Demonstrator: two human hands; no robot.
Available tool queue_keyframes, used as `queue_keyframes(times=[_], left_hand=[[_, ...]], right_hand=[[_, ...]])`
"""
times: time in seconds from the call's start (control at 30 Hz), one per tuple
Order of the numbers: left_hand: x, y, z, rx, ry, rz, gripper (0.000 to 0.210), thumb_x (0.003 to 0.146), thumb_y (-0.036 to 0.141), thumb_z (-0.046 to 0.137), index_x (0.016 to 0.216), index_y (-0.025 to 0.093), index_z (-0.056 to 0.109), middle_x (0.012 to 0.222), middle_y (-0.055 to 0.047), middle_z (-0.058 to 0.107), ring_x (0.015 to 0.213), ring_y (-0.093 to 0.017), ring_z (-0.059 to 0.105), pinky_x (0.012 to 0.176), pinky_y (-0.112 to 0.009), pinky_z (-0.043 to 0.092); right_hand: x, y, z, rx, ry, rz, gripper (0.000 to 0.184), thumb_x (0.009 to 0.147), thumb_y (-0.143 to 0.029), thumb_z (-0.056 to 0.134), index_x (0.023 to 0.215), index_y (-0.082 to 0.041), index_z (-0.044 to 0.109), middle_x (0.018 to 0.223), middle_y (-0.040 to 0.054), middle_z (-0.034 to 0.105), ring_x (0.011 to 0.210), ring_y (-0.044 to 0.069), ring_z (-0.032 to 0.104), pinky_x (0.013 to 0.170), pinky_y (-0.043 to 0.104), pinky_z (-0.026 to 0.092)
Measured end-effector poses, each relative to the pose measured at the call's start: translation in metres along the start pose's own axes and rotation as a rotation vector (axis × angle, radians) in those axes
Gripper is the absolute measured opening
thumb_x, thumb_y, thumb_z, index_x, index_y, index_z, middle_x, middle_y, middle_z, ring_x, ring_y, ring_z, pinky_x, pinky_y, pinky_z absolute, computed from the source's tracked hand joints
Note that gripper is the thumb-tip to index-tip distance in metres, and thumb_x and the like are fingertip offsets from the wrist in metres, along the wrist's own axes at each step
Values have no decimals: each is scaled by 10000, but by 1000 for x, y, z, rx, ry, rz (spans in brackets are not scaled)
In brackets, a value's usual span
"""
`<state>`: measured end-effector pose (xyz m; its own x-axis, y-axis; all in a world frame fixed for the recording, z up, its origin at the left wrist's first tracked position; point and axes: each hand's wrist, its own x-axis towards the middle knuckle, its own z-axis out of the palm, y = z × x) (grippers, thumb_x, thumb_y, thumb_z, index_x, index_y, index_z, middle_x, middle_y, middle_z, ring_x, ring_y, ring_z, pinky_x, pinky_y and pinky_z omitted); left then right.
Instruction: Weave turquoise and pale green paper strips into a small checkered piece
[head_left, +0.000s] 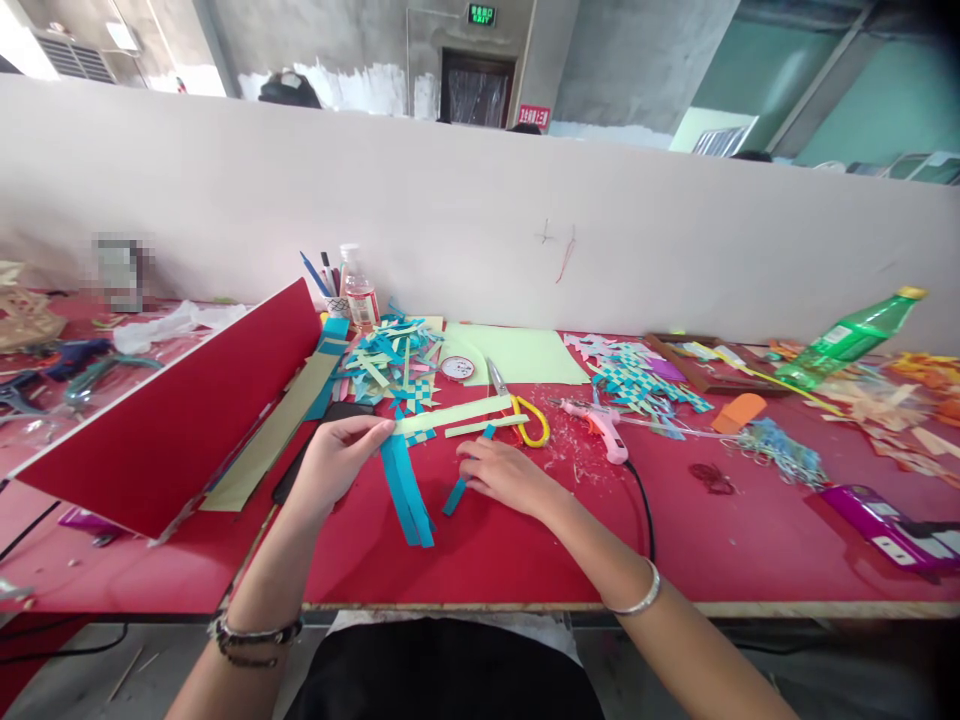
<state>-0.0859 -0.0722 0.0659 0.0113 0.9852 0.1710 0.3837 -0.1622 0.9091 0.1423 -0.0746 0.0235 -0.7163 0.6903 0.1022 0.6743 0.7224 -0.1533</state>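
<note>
The left hand [349, 450], to the left of the yellow-handled scissors [498, 379], pinches the end of a pale green strip [450, 413] between thumb and fingers; the strip's far end reaches the scissors; blue strips [407, 495] run from just beside those fingertips toward the body, left of and nearer the body than the scissors; the right hand [506, 475], just nearer the body than the scissors, is half curled at a short blue strip [453, 497], which passes behind its fingers; whether it grips or merely touches this strip, I cannot tell; a narrow pale strip [480, 428] reaches the scissors' handle.

Left of the scissors, beyond the left hand, lies a heap of blue and green strips [397, 350]; a red board [187, 410] stands tilted farther left; behind the scissors lies a light green sheet [532, 355]; right of them, on the red bench [525, 570], lies a pink glue gun [613, 440]; farther right than the scissors are woven blue pieces [637, 380] and a leaning green bottle [840, 340].
</note>
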Motion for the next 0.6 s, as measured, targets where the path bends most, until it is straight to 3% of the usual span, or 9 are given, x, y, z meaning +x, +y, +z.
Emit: queue_keyframes(times=[0.17, 0.4, 0.6], left_hand=[[-1, 0, 0, -11, -9, -2, 290, 666, 408, 576, 691, 134, 665, 561, 8, 596, 495, -88, 451, 457, -167, 335], [-2, 4, 2, -61, -34, -12, 292, 657, 403, 576, 699, 130, 670, 583, -2, 614, 508, -93, 467, 464, -163, 348], [-2, 4, 3, -79, -32, -13, 283, 651, 398, 581, 682, 130, 669, 571, 4, 609, 506, -90, 466, 472, -159, 355]], right_hand=[[4, 0, 1, 70, -9, -31, 253, 803, -161, 452, 1044, -182, 526, 1017, 61, 549, 938, 162, 489, 801, 267, 381], [9, 5, 7, 183, -5, 14, 163, 806, -221, 467, 929, -172, 563, 883, 54, 554, 855, 149, 501, 751, 264, 388], [6, 8, 16, 305, 44, 91, 195, 720, -217, 585, 907, -196, 535, 946, 41, 513, 914, 167, 464, 806, 311, 371]])
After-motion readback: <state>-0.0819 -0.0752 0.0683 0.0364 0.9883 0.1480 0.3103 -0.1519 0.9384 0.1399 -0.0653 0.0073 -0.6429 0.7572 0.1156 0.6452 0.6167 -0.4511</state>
